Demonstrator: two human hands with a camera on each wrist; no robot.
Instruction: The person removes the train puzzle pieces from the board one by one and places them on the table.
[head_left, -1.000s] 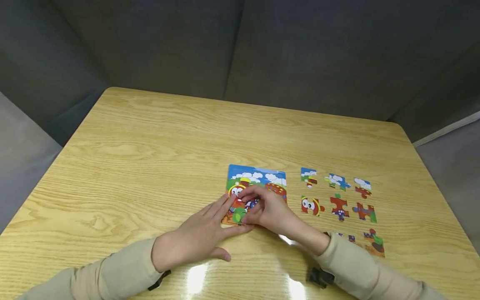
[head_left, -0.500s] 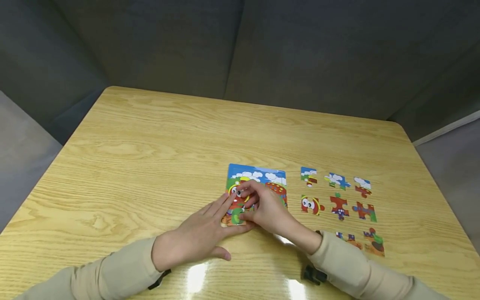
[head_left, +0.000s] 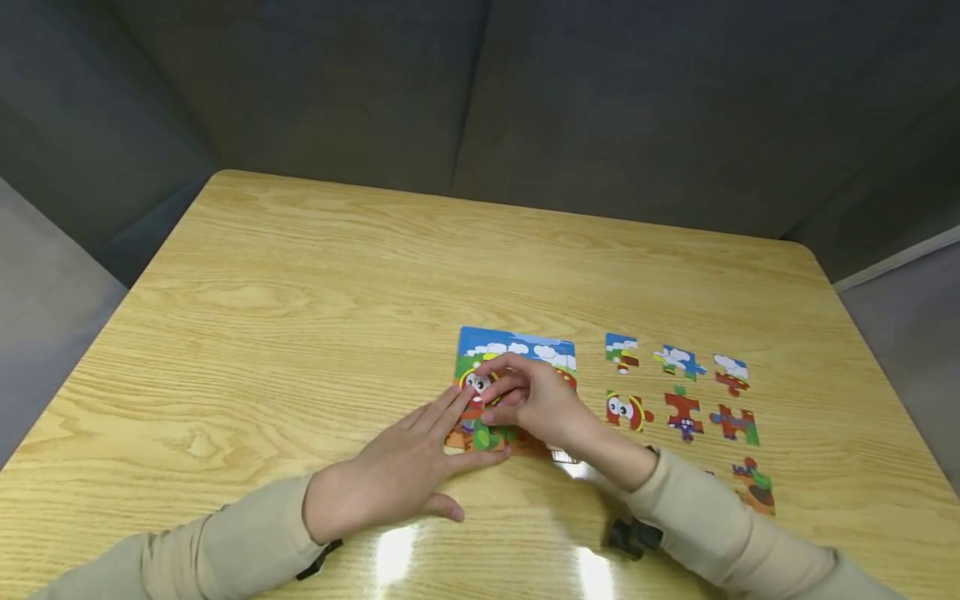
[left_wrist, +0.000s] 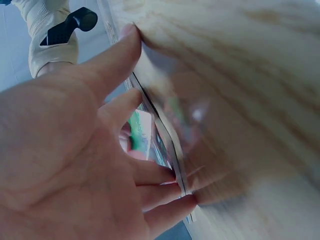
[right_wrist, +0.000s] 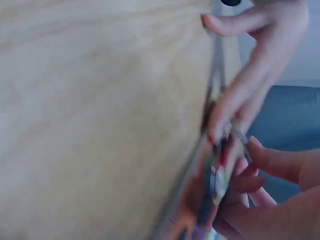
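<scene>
A square picture puzzle board with a blue-sky border lies on the wooden table. My left hand rests at its near left corner, fingers straight along the left and near edges, thumb spread on the table. Over the lower left part of the picture, my right hand pinches a puzzle piece between thumb and bent fingers; a thin grey edge of the puzzle piece shows by the thumb in the right wrist view. Most of that piece is covered by the fingers. The left wrist view has the left fingers right at the board's edge.
Several loose puzzle pieces lie in rows to the right, among them a piece with eyes, a cloud piece and a green-and-brown corner piece. My right sleeve covers part of the lowest row. Dark curtains hang behind the table.
My right hand has shifted slightly over the lower left of the board, its fingertips drawing closer together. The left hand has stayed in place. The loose pieces at the right lie as before.
</scene>
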